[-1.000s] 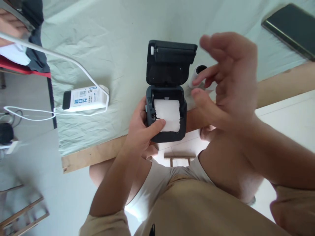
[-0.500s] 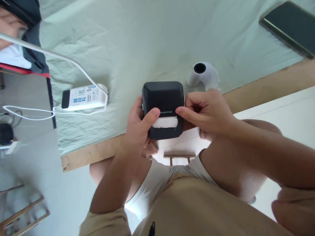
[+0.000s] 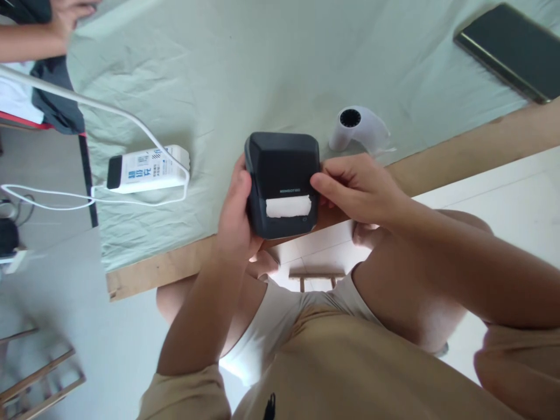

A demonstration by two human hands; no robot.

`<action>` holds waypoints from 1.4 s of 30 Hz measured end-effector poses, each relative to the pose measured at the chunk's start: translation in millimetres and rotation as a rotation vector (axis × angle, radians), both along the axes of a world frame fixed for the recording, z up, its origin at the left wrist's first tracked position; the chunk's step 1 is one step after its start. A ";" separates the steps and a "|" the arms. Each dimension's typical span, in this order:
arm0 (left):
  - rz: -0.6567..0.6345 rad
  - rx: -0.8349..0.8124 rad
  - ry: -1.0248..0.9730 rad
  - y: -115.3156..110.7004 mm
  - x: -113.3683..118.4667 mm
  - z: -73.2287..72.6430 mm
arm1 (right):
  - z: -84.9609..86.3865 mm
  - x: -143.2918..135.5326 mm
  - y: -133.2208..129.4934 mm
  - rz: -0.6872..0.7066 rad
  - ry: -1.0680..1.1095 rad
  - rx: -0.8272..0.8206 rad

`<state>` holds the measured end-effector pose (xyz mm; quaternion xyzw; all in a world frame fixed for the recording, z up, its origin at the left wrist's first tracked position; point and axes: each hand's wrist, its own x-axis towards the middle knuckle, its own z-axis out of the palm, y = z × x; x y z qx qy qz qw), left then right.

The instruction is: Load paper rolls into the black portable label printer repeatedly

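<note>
Between my two hands is a small black label printer (image 3: 286, 166), held over the table's front edge. A short strip of white paper (image 3: 289, 206) sticks out of its slot. My left hand (image 3: 236, 216) wraps round the printer's left side, thumb along the edge and fingers underneath. At the right side, my right hand (image 3: 356, 186) grips the printer's edge with its thumb on top and its fingers curled, partly hidden. Just beyond that hand stands a roll of white paper (image 3: 341, 134) with a dark core, its loose end curling to the right.
A white power bank (image 3: 153, 169) with a white cable (image 3: 126, 114) lies to the left on the green tablecloth (image 3: 210, 76). A dark flat device (image 3: 511, 49) rests at the far right. Another person's hand (image 3: 72, 14) is at the upper left. The wooden table edge (image 3: 161, 265) runs in front.
My left thumb has moved off the printer's top to its left edge. The printer has shifted slightly up and left in view. The other person's arm now reaches over the table corner.
</note>
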<state>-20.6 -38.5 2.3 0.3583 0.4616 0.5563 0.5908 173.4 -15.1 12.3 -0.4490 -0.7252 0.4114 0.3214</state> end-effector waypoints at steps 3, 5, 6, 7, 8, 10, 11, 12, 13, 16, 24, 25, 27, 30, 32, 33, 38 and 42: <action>0.042 -0.051 0.015 0.7 1.2 -1.6 | -2.3 3.0 -3.1 0.003 -0.006 0.034; 0.054 -0.099 -0.004 1.9 1.3 -2.6 | -2.9 3.8 -4.3 -0.037 -0.006 0.064; 0.061 -0.129 -0.016 2.5 1.3 -3.0 | -3.2 3.8 -4.5 -0.054 0.005 0.074; 0.075 -0.154 -0.027 3.0 1.2 -3.3 | -3.5 3.6 -4.4 -0.057 0.019 0.076; 0.092 -0.172 -0.034 3.2 1.0 -3.6 | -3.7 3.4 -4.1 -0.051 0.030 0.071; 0.120 -0.173 -0.032 2.9 0.2 -4.4 | -3.9 3.1 -3.2 -0.021 0.040 0.055; 0.129 -0.157 -0.023 2.5 -0.4 -4.9 | -3.9 3.2 -2.6 -0.003 0.044 0.046; 0.124 -0.140 -0.015 2.0 -1.0 -5.5 | -3.7 3.6 -1.9 0.013 0.052 0.038; 0.110 -0.125 -0.009 1.5 -1.6 -6.0 | -3.4 4.2 -1.2 0.027 0.063 0.035; 0.084 -0.105 -0.010 0.9 -2.6 -7.2 | -1.1 6.3 0.0 0.059 0.112 0.077; 0.113 -0.179 -0.052 3.2 -1.5 -5.2 | 17.2 -8.5 -3.8 -0.232 0.356 0.316; 0.106 -0.198 -0.068 3.3 -1.5 -4.9 | 19.0 -11.6 -3.0 -0.282 0.403 0.363; 0.093 -0.228 -0.091 3.6 -0.8 -3.8 | 21.3 -16.2 -0.8 -0.334 0.433 0.428; 0.076 -0.230 -0.090 4.0 1.3 0.0 | 22.7 -18.6 2.5 -0.269 0.158 0.419; 0.047 -0.202 -0.075 3.0 1.9 3.5 | 24.0 -18.9 4.6 -0.203 -0.132 0.479; 0.022 -0.188 -0.065 1.9 1.5 5.0 | 25.2 -19.0 5.8 -0.170 -0.268 0.511; -0.117 -0.139 -0.003 -5.7 -5.3 7.1 | 37.4 -22.9 13.3 0.019 -0.716 0.357; -0.152 -0.166 0.008 -7.4 -5.9 7.4 | 44.9 -23.4 11.2 0.036 -0.665 0.274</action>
